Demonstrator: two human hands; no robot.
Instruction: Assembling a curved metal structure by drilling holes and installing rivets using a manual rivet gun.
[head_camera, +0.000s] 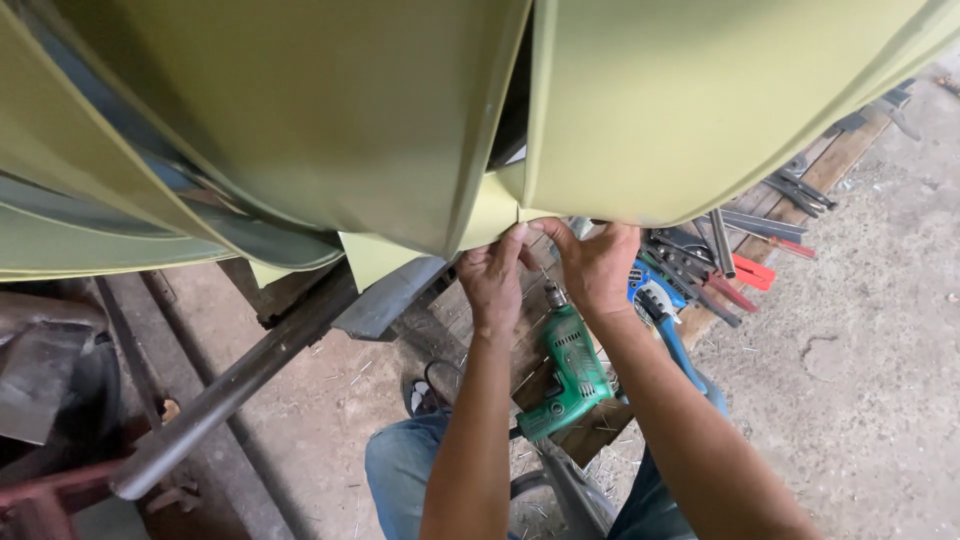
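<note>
Bare forearms, blue jeans (400, 470), a dark sandal (420, 397).

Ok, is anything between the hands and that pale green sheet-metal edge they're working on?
Nothing visible. The left hand and right hand both have fingertips on the lower edge of the pale green sheet-metal panel. The green electric drill lies below them on the wooden plank, apart.

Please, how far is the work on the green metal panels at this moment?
Looks done: two painted green panels already stand side by side. In hand: left hand and right hand both pinch the lower edges where the panels meet. Seemingly left: any fastening of this seam; the green drill lies unused on the wooden board below.
</note>
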